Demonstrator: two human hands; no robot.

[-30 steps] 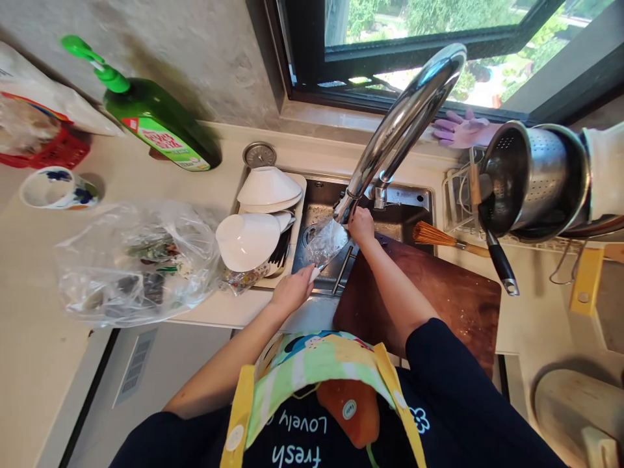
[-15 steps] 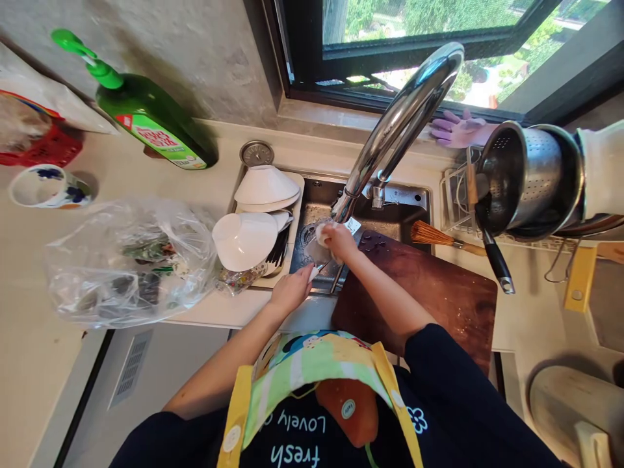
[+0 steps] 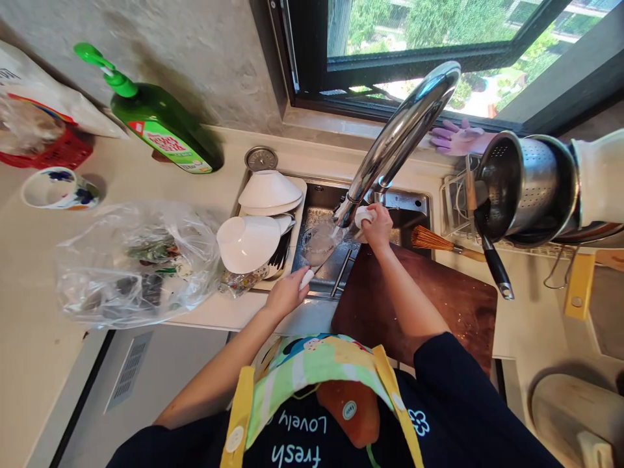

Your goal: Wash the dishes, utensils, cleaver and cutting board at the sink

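Wet, white-handled kitchen utensil (image 3: 318,247), slanted

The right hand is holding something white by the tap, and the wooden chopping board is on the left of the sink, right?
Not quite: the head view shows the wooden chopping board on the right of the sink, not the left. The right hand does hold something white by the tap.

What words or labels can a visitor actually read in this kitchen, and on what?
"fresh", upside down, on the navy top.
"Lovely", upside down, just above it on the same top.
Green dish soap bottle: label print too blurred to read.
Round badge on the orange carrot print: too small to read.
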